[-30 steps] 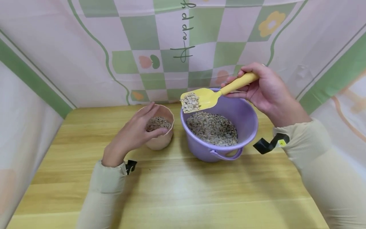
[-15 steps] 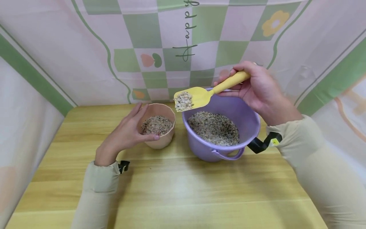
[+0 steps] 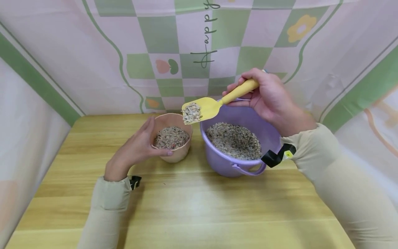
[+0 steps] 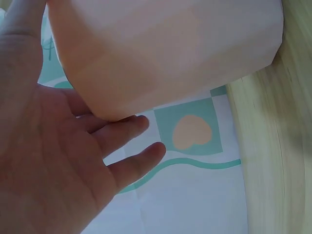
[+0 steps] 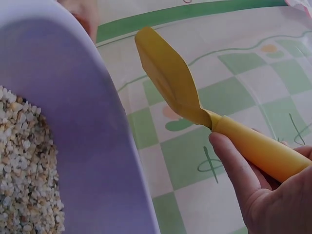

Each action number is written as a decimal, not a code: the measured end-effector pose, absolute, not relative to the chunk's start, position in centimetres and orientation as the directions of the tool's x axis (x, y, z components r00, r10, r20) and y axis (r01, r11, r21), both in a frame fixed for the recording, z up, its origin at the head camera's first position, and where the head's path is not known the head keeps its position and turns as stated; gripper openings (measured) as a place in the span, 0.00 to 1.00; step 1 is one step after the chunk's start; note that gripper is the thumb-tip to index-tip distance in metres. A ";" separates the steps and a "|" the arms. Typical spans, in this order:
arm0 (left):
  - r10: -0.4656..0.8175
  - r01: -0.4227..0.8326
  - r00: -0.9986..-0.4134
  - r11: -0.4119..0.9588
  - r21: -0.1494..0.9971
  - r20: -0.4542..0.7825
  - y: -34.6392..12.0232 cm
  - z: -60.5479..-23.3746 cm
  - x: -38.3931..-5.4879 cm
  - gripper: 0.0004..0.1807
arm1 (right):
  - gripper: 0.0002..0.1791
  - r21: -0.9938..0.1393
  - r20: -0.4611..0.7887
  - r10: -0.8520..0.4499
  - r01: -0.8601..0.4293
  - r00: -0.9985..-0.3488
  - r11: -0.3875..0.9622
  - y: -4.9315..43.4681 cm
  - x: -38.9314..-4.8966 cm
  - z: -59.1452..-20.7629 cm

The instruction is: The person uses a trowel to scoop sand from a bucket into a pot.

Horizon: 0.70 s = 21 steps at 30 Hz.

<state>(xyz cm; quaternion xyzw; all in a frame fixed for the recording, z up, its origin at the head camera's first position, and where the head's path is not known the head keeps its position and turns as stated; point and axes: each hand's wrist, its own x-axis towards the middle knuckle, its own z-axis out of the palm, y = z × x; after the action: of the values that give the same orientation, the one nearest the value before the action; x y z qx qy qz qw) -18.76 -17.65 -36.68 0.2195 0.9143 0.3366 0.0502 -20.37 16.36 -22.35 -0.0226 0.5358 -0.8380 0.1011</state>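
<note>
My right hand (image 3: 273,100) grips the handle of a yellow toy shovel (image 3: 211,108). A small heap of pale gravel (image 3: 191,113) lies near the blade's tip, which overlaps the far right rim of a pink faceted pot (image 3: 177,156) in the head view. My left hand (image 3: 133,147) holds that pot from the left, its thumb at the near rim and its fingers along the far left side. In the left wrist view, two fingertips (image 4: 157,150) show beyond the pot's wall. Gravel (image 3: 171,137) partly fills the pot.
Right of the pot stands a purple bucket (image 3: 217,166) with more gravel (image 3: 234,140) inside and its handle hanging at the front. Both stand on a wooden table (image 3: 186,214). A patterned cloth (image 3: 161,38) hangs close behind and at both sides.
The right hand has carried the loaded shovel leftward, from over the bucket's left part to the pot's rim. The left hand has drawn back from over the pot's opening to its left side.
</note>
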 end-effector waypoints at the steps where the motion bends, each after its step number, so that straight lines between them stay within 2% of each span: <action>1: 0.434 0.368 -0.899 0.673 0.642 0.059 -17.6 -36.7 -18.7 0.76 | 0.15 -0.905 -0.069 -0.192 0.142 -0.979 -0.402 16.2 -20.4 -22.3; 13: 0.454 0.412 -0.886 0.679 0.607 0.094 -17.6 -36.4 -18.8 0.67 | 0.15 -0.937 -0.074 -0.155 0.122 -0.985 -0.328 13.6 -20.8 -22.8; 21: 0.426 0.374 -0.902 0.696 0.613 0.066 -17.7 -36.3 -18.7 0.68 | 0.13 -0.953 -0.050 -0.106 0.079 -0.993 -0.294 12.3 -20.8 -22.9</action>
<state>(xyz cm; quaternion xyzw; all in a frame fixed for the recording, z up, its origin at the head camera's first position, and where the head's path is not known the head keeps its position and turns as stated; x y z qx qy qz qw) -18.73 -17.69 -36.31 0.2174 0.9201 0.3233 0.0405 -20.82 12.31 -22.94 -0.0114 0.5915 -0.8042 0.0577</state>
